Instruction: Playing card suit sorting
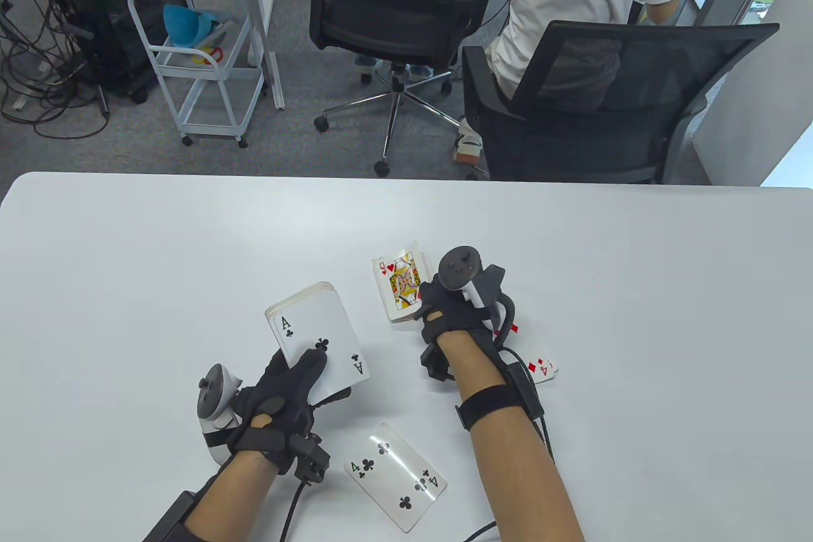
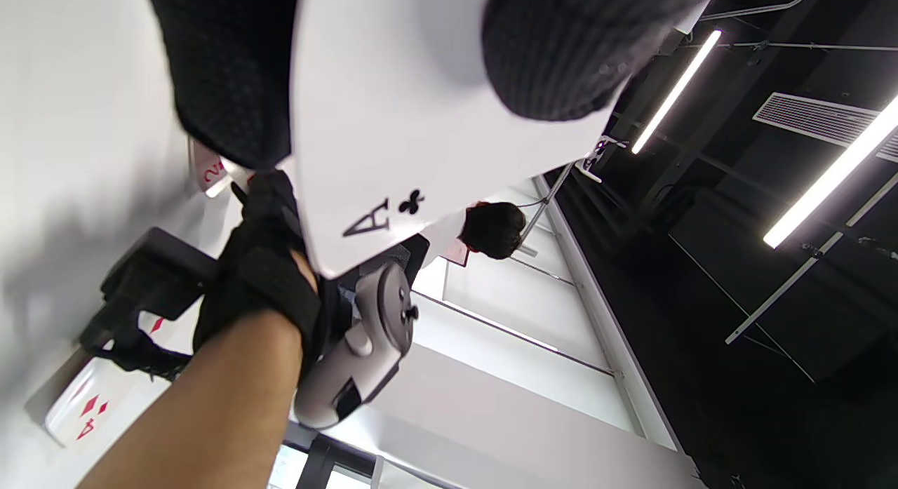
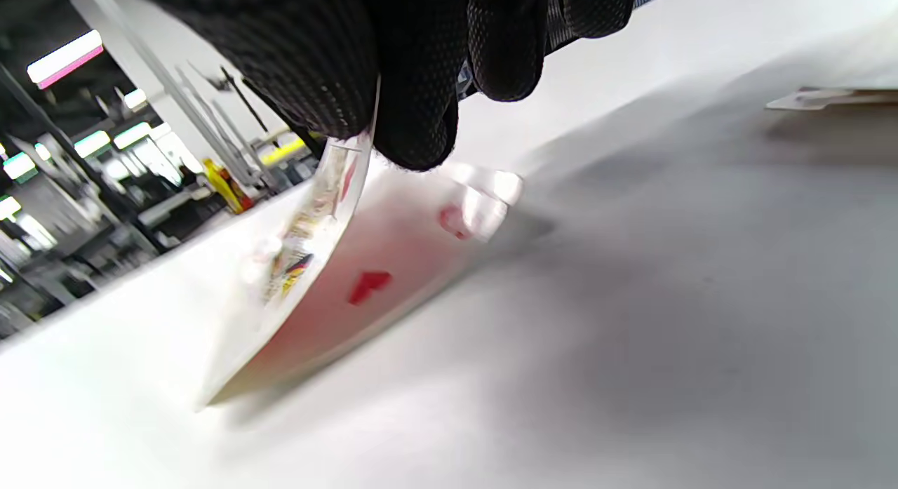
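Note:
My left hand (image 1: pixel 279 402) holds the deck (image 1: pixel 317 338) face up above the table, ace of clubs (image 2: pixel 393 124) on top, thumb across its face. My right hand (image 1: pixel 448 313) pinches the queen of hearts (image 1: pixel 401 280) by its near edge. In the right wrist view the card (image 3: pixel 316 250) slants down onto a red card lying on the table. A four of clubs (image 1: pixel 395 476) lies face up near the front edge. A four of diamonds (image 1: pixel 540 369) lies face up, partly hidden under my right wrist.
The white table (image 1: pixel 159 262) reaches to its far edge at mid-frame. Beyond it stand two office chairs (image 1: pixel 597 103), a seated person (image 1: pixel 571 2) and a white cart (image 1: pixel 203 59).

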The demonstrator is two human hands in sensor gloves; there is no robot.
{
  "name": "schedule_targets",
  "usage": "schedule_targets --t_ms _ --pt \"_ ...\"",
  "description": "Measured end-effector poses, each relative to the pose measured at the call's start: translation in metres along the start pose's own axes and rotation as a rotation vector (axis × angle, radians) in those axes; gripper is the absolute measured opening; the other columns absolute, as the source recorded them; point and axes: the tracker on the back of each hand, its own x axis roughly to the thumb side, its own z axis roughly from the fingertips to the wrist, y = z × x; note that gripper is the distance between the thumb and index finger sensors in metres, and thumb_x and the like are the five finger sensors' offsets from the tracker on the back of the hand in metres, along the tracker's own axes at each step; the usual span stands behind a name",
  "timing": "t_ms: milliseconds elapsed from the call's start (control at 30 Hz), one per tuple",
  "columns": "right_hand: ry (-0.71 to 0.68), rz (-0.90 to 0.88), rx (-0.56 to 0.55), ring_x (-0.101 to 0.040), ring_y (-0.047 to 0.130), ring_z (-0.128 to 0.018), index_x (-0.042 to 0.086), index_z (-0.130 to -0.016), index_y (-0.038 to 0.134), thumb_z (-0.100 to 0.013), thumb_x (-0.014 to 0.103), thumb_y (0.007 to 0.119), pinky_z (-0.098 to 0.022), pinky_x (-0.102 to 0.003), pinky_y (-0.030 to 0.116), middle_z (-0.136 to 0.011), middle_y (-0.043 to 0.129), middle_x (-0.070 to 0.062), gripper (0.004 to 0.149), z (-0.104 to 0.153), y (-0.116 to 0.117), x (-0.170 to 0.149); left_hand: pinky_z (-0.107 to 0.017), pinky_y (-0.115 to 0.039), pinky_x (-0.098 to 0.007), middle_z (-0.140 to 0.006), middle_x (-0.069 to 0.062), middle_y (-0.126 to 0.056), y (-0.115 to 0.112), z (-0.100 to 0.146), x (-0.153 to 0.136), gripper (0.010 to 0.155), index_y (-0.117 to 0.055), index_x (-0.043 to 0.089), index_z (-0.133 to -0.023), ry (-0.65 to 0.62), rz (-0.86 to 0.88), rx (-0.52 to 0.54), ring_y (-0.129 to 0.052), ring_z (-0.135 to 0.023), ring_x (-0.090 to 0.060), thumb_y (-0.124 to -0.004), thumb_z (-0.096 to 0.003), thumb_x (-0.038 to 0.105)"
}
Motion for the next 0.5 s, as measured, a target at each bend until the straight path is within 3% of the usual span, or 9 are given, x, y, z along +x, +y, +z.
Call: schedule_targets --t_ms 133,267,500 --pt "0.008 0.185 -0.052 -0.051 0.035 -0.103 0.012 -0.08 0.084 -0.052 0.038 0.089 -0.066 -0.076 0.021 -0.105 0.057 -0.021 0.039 0.0 0.005 0.007 -0.051 -0.095 -0.038 -0.102 -0.002 -0.077 0.0 0.0 0.0 0.063 -0.056 0.024 -0.104 0.005 -0.007 -0.01 -0.093 -0.086 -0.03 -0.086 -0.0523 0.044" --pt "-0.023 0.192 -0.099 -0.051 0.034 -0.103 0.013 -0.08 0.08 -0.052 0.04 0.089 -0.065 -0.076 0.022 -0.106 0.055 -0.021 0.041 0.005 -0.002 0.004 -0.051 -0.095 -0.038 -0.101 -0.002 -0.077 0.0 0.0 0.0 0.063 -0.056 0.024 -0.104 0.004 -0.011 -0.011 -0.093 -0.086 -0.03 -0.086 -0.0523 0.044" --pt "-0.161 -0.293 -0.053 -0.051 0.03 -0.102 0.011 -0.081 0.081 -0.055 0.044 0.079 -0.064 -0.075 0.019 -0.105 0.054 -0.023 0.042 0.041 -0.03 -0.01 -0.051 -0.094 -0.039 -0.102 -0.003 -0.077 -0.003 0.0 -0.002 0.063 -0.056 0.023 -0.104 0.005 -0.012 -0.02 -0.092 -0.086 -0.031 -0.084 -0.0528 0.045"
